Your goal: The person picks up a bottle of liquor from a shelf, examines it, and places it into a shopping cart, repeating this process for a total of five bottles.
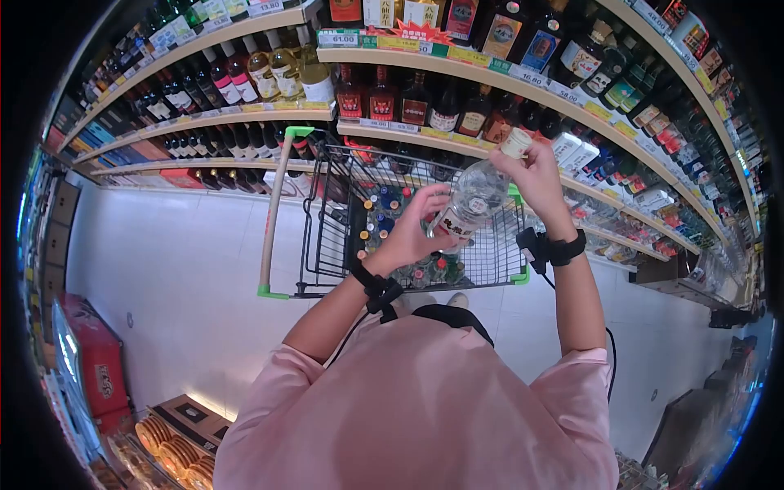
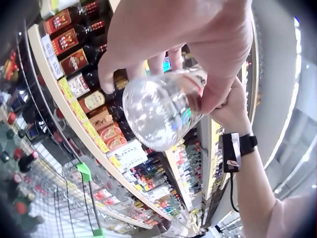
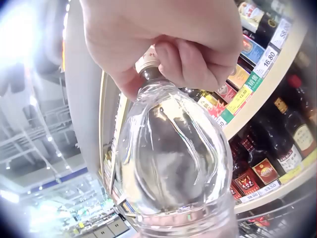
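Note:
A large clear plastic bottle (image 1: 482, 189) of clear liquid is held tilted above the shopping cart (image 1: 276, 208), its cap end up and to the right. My right hand (image 1: 535, 180) grips it by the neck, just under the pale cap (image 3: 147, 60), with the fingers curled in. Lower down, my left hand (image 1: 412, 229) holds the labelled body between thumb and fingers; in the left wrist view the bottle's round base (image 2: 148, 114) shows below that hand. Several capped bottles (image 1: 377, 219) stand in the cart under both hands.
Shelves of liquor bottles (image 1: 412, 102) with price tags curve around the far side of the cart. Wine bottles (image 1: 261, 73) fill the shelves at left. A red case (image 1: 98, 367) and packaged round snacks (image 1: 167, 445) are at lower left.

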The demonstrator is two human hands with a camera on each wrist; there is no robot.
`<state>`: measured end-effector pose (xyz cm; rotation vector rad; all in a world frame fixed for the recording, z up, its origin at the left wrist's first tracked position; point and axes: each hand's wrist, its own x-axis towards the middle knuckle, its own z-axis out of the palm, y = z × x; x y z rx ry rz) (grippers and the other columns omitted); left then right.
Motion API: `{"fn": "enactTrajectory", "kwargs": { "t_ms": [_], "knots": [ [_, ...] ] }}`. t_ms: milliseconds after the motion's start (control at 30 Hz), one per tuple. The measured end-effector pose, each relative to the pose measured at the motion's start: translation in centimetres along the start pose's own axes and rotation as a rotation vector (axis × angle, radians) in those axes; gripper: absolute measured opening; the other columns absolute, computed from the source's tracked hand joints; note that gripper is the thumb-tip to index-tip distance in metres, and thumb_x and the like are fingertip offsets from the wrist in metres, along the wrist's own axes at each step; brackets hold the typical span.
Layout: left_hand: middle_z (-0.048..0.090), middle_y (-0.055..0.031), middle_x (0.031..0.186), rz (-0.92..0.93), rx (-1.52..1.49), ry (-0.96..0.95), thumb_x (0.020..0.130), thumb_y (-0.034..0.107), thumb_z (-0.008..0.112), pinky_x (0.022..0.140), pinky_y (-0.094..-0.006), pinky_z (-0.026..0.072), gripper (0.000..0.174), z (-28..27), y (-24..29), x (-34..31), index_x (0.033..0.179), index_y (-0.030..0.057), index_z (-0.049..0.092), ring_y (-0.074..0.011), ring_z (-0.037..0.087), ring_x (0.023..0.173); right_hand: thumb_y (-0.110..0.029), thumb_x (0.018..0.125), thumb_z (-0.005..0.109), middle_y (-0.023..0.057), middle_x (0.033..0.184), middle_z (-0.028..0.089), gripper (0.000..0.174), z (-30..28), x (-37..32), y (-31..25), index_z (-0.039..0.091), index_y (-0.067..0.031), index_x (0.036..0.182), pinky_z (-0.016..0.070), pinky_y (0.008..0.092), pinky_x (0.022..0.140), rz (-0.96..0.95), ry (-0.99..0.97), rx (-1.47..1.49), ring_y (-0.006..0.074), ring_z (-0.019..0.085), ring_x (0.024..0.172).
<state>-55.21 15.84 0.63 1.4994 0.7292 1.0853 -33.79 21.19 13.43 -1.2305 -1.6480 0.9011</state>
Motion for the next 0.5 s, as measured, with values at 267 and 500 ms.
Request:
{"fn": "enactTrajectory", "kwargs": {
  "t_ms": [267,500],
  "knots": [
    [0.063,-0.0055,0.107,-0.258,-0.278,0.239,0.094,0.007,0.064,0.097,-0.0288,0.0461,0.039,-6.9,-4.0,-6.7,0.130,0.0055,0.050,-0.0127,0.060,0.106,-0.026,0.077,0.082,0.0044,0.065,0.062,0.030,-0.9,-1.8,6.8,0.067,-0.0009,0.083,0.0441,0.0275,0.054,-0.026,0.048,-0.344,0.0102,0.055,0.056],
    [0.065,-0.0087,0.111,-0.410,-0.495,0.395,0.101,0.022,0.056,0.090,-0.0269,0.0498,0.029,-8.7,-5.1,-13.0,0.127,0.0091,0.054,-0.0164,0.064,0.099,-0.025,0.079,0.078,0.0129,0.073,0.069,0.029,-1.1,-2.0,16.8,0.065,-0.0009,0.086,0.0531,0.0381,0.063,0.049,0.009,-0.591,0.0254,0.070,0.068]
  ]
}}
